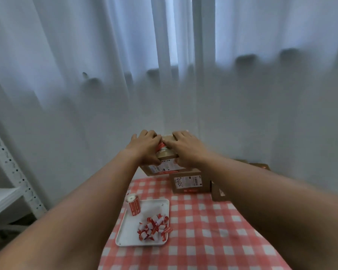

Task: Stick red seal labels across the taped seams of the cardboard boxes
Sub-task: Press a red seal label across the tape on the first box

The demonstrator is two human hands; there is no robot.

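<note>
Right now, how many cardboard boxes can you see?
4, maybe more hidden. One box is under both hands at the table's far end, one with handwritten numbers is just in front, one peeks beside the right forearm, one behind that arm.

Most of the top of the brown cardboard box (pixel 162 162) at the far end of the red-and-white checked tablecloth (pixel 193 221) is covered by the left hand (pixel 144 145) and right hand (pixel 185 147), so only a sliver of the red seal label (pixel 161 147) shows between them. The print on that box's white shipping sticker is too small to read. To the right of that box, the right forearm hides most of another brown cardboard box (pixel 218 191). Behind the box, dark blurred shapes sit behind the sheer white curtain (pixel 105 75), unidentifiable.
</note>
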